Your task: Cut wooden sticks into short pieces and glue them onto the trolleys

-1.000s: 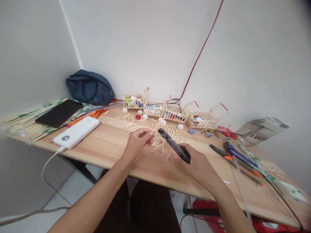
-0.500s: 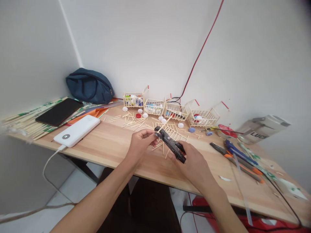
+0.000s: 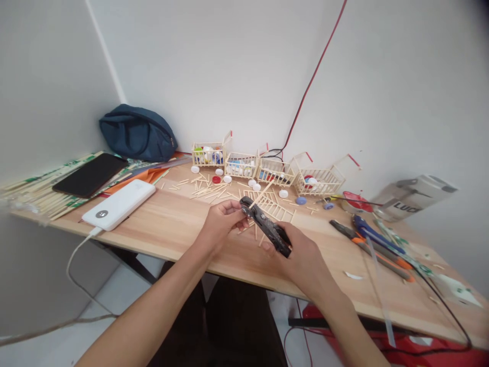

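My right hand (image 3: 301, 252) is wrapped round the handles of black pliers (image 3: 267, 224), their head pointing up and left. At the head, a thin wooden stick (image 3: 263, 192) slants across the jaws and sticks out toward the back. My left hand (image 3: 225, 216) is closed in a pinch at the stick's near end, right beside the jaws; the fingers hide that end. Behind and below the pliers lie ladder-like stick frames (image 3: 273, 206) flat on the table. Short cut stick pieces (image 3: 210, 191) are scattered to the left of them.
Several small stick carts (image 3: 321, 181) with bottle-cap wheels stand along the wall. A power bank (image 3: 118, 204), a phone (image 3: 89, 175) and a blue pouch (image 3: 137, 132) are at left. A glue gun (image 3: 376, 237), other pliers (image 3: 347, 232) and a carton (image 3: 416, 196) are at right.
The view has shifted slightly. Both hands keep their hold, with the pliers and stick almost in the same place.
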Demonstrator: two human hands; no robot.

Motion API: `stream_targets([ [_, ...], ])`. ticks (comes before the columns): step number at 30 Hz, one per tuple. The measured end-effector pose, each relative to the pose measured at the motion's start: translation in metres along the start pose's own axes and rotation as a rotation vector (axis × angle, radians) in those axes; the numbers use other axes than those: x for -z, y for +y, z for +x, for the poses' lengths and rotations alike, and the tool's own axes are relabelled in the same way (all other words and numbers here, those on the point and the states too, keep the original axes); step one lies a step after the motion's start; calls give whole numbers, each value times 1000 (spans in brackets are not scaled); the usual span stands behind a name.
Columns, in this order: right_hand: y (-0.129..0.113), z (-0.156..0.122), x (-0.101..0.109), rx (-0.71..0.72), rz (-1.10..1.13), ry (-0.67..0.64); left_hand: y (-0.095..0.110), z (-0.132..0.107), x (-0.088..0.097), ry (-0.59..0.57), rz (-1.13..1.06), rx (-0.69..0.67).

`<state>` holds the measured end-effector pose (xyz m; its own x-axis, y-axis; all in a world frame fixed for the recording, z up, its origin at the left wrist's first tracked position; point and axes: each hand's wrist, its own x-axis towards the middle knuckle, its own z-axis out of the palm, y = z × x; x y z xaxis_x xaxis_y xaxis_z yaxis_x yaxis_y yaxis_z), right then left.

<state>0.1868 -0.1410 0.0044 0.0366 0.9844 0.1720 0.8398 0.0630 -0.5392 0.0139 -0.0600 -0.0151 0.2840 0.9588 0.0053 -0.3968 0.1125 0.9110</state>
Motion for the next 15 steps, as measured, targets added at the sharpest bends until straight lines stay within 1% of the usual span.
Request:
stream_targets([
  [3, 1, -1, 2, -8, 3, -13, 1, 3, 3, -27, 33, 2],
  [7, 1, -3, 2, -7, 11, -38, 2, 5, 5, -64, 86, -52],
  [10, 1, -4, 1, -8, 16, -32, 4, 6, 5, -83, 114, -72],
  [15, 2, -6, -2, -16, 16, -46, 5, 6, 5, -117, 126, -112],
])
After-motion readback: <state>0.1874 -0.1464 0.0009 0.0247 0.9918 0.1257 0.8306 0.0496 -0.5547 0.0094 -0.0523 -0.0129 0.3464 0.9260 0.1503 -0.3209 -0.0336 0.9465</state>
